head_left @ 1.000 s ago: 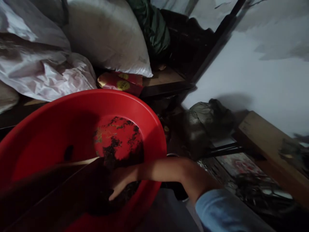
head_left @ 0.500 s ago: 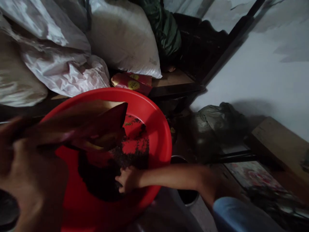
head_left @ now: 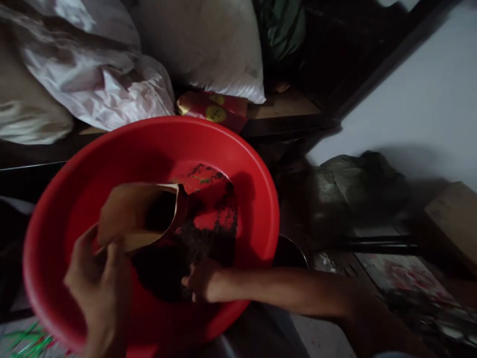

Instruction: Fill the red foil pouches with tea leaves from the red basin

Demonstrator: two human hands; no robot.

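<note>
A wide red plastic basin point(head_left: 257, 214) holds dark, loose, tea-like leaves point(head_left: 160, 273), heaped near its middle and scattered toward the far right of its floor. My left hand point(head_left: 99, 283) pinches the near left edge of a paper bag point(head_left: 124, 211), tan inside, tilted over the basin with its mouth facing right. Dark contents or shadow fill the bag's mouth; I cannot tell which. Down at the right side of the heap, my right hand point(head_left: 204, 282) has its fingers curled into the leaves, the fingertips partly hidden.
Behind the basin, large white sacks point(head_left: 208, 44) and a red packet with yellow circles point(head_left: 218, 110) rest on a wooden shelf. A dark plastic bag point(head_left: 357, 194) and a cardboard box point(head_left: 454, 214) stand at the right. Green strips point(head_left: 32, 340) lie at the lower left.
My left hand and the paper bag have moved right and down, and the bag's mouth now shows wide. My right hand stays at the heap. The camera view has shifted.
</note>
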